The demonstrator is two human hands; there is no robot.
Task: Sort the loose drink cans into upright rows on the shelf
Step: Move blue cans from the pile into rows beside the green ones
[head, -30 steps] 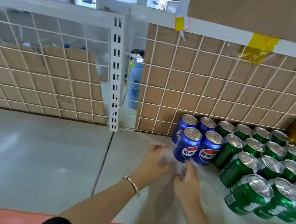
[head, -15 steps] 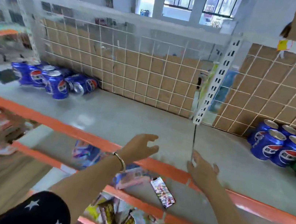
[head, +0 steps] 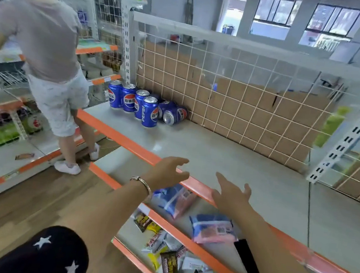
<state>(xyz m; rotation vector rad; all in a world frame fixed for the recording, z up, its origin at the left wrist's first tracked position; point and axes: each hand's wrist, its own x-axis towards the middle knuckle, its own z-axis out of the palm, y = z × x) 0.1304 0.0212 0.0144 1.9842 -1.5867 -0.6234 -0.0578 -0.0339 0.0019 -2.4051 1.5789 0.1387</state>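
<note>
Both hands hold nothing: the left hand (head: 166, 172), a bracelet (head: 142, 182) on its wrist, hovers over the orange lip (head: 127, 140) of the shelf (head: 229, 157) with fingers spread and loosely curved. The right hand (head: 231, 196) hovers just beside it, palm turned inward, fingers straight and apart. Neither seems to touch the lip, though blur makes that hard to judge. Blue cans (head: 132, 103) sit well apart from the hands, in the far left corner by the grid (head: 249, 104). Four stand upright, and at least two tipped cans (head: 174, 115) lie on their sides to the right of them. Another person (head: 47, 46) stands at the left.
</note>
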